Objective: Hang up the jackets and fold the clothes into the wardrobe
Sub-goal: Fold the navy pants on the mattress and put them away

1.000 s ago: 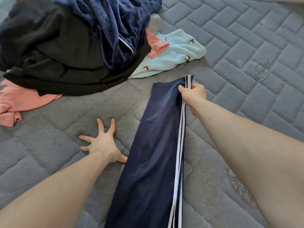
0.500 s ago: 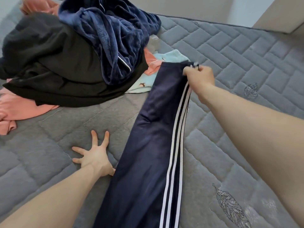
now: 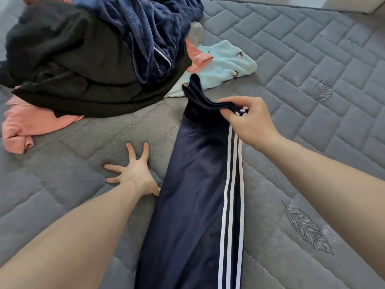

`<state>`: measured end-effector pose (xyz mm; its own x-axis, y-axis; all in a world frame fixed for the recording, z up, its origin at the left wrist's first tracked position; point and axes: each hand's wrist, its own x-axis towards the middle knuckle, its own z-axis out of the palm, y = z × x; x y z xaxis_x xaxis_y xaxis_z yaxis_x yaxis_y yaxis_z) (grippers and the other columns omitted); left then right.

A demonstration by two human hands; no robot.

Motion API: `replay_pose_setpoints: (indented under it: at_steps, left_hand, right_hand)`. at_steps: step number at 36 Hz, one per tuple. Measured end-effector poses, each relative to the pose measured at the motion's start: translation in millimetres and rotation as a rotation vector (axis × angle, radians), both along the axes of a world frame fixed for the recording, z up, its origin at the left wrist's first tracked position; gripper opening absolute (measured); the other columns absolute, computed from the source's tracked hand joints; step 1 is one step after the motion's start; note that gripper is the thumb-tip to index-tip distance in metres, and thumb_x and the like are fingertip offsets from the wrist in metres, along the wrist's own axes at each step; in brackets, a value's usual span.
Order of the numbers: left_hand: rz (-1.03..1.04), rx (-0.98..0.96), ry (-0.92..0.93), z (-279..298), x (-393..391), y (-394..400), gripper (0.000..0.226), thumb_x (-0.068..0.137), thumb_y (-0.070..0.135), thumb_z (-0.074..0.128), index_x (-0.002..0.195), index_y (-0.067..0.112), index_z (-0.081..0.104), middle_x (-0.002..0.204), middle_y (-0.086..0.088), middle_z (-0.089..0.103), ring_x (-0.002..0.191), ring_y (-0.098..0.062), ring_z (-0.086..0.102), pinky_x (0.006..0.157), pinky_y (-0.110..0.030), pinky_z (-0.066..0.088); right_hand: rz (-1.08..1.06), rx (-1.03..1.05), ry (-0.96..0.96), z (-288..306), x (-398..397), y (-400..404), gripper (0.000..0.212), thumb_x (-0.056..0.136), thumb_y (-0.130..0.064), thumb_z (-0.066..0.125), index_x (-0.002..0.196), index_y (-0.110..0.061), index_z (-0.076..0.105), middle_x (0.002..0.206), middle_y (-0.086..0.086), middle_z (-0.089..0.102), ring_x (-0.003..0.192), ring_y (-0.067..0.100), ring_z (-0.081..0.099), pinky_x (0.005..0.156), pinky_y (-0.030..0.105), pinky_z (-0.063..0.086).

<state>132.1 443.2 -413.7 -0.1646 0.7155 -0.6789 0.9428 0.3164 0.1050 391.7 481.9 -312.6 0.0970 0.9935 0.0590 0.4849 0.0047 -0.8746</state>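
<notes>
**Trouser end lifted off the bed**

Head view: the right hand (image 3: 248,119) pinches the far end of the navy striped trousers (image 3: 195,201), raised above the grey mattress (image 3: 312,59). The left hand (image 3: 133,172) presses flat, fingers spread, beside them.

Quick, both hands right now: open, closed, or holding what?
Left hand: open, fingers spread flat on the mattress.
Right hand: pinches the end of the navy track pants.

The right hand (image 3: 248,119) grips the trousers' (image 3: 200,197) far end, lifted above the mattress (image 3: 312,59). Left of the grip and nearer, the left hand (image 3: 133,174) rests flat beside the trousers. Beyond and left lies the clothes pile (image 3: 93,55).
</notes>
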Motion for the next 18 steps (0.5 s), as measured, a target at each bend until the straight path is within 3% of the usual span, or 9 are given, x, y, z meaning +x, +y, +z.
replay_pose_setpoints:
  at_steps: [6, 10, 14, 18]
  left_hand:
    - [-0.008, 0.062, -0.041, 3.1, -7.6, -11.6, 0.14, 0.059, 0.051, 0.093, 0.155, 0.052, -0.009, 0.163, 0.018, -0.026, 0.144, -0.062, -0.011, 0.112, -0.077, 0.016]
    - [-0.097, 0.176, -0.127, -1.4, -31.5, -37.8, 0.116, 0.066, 0.067, 0.082, 0.159, 0.042, 0.017, 0.168, 0.015, 0.0, 0.15, -0.053, -0.005, 0.119, -0.066, 0.014]
    - [-0.171, 0.495, -0.438, 7.3, -56.8, -82.9, 0.083, 0.071, 0.043, 0.087, 0.144, 0.025, 0.05, 0.158, -0.001, 0.032, 0.148, -0.032, 0.026, 0.12, -0.045, 0.029]
    - [-0.521, 0.655, -0.539, 32.1, -49.4, -140.0, 0.095, 0.065, 0.038, 0.086, 0.147, 0.022, 0.041, 0.153, -0.004, 0.031, 0.141, -0.026, 0.03, 0.118, -0.038, 0.032]
  right_hand:
    - [0.013, -0.008, -0.109, -5.7, -14.1, -89.0, 0.035, 0.081, -0.001, 0.063, 0.089, -0.03, 0.08, 0.091, -0.013, 0.077, 0.09, 0.007, 0.072, 0.088, 0.032, 0.057]
    - [0.007, -0.043, -0.159, -14.5, -21.7, -151.7, 0.045, 0.079, 0.003, 0.064, 0.091, -0.038, 0.078, 0.093, -0.017, 0.073, 0.093, 0.006, 0.066, 0.084, 0.021, 0.052]
    - [0.077, -0.113, -0.201, -19.9, -31.1, -203.2, 0.045, 0.079, 0.002, 0.067, 0.095, -0.038, 0.078, 0.093, -0.017, 0.073, 0.098, 0.006, 0.062, 0.084, 0.021, 0.051]
    - [0.057, -0.159, -0.191, -16.1, -46.0, -247.0, 0.044, 0.082, -0.001, 0.066, 0.097, -0.04, 0.077, 0.093, -0.028, 0.07, 0.099, 0.002, 0.061, 0.083, 0.014, 0.048]
